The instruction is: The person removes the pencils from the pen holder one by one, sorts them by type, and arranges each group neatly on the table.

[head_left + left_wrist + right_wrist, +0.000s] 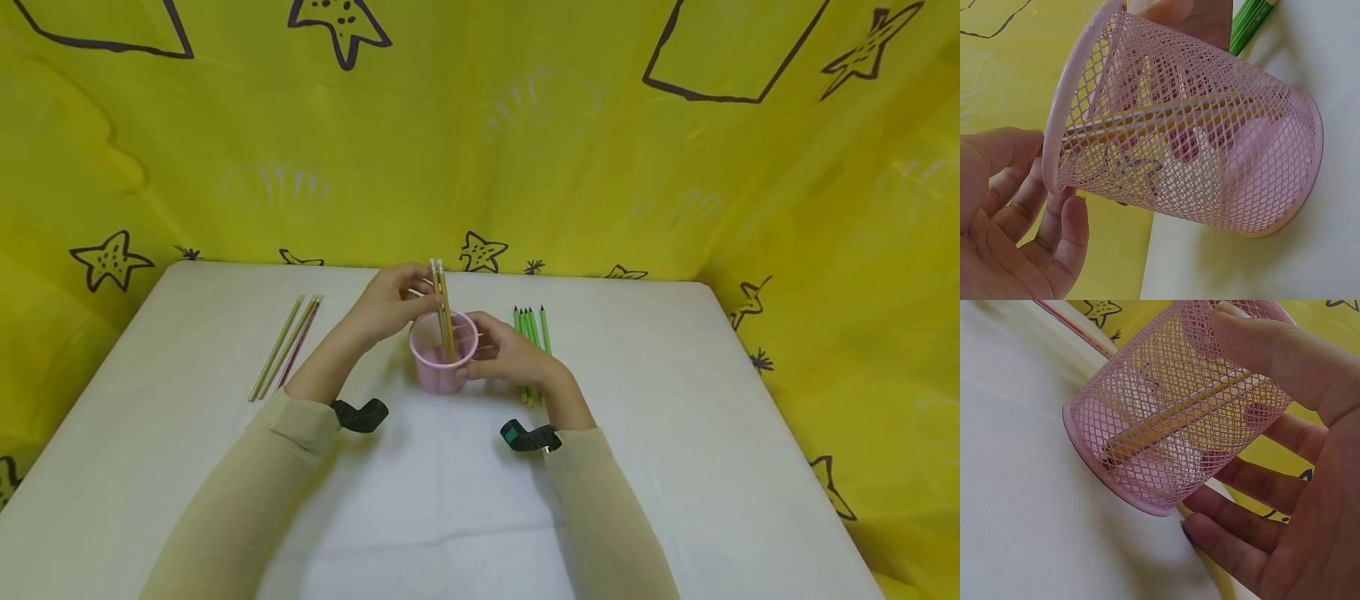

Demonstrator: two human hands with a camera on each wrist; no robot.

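A pink mesh pencil cup (pixel 438 379) stands on the table, with yellow pencils (pixel 448 321) leaning inside it and their upper ends sticking out above the rim. My left hand (pixel 393 302) is at the cup's far left rim and pinches the pencils between thumb and fingers. In the left wrist view, its thumb (pixel 1013 147) overlaps the pencils' upper ends beside the rim. Around the cup's right side my right hand (pixel 513 354) grips the mesh wall. Its thumb (pixel 1254 344) lies high on the near side, with the other fingers curving round the far side.
To the left lie yellowish pencils (pixel 276 346) and a red one (pixel 300 343) on the white table (pixel 442 500). Several green pencils (pixel 534 333) lie right of the cup, partly behind the right hand. A yellow patterned curtain (pixel 420 150) surrounds the table's back and sides.
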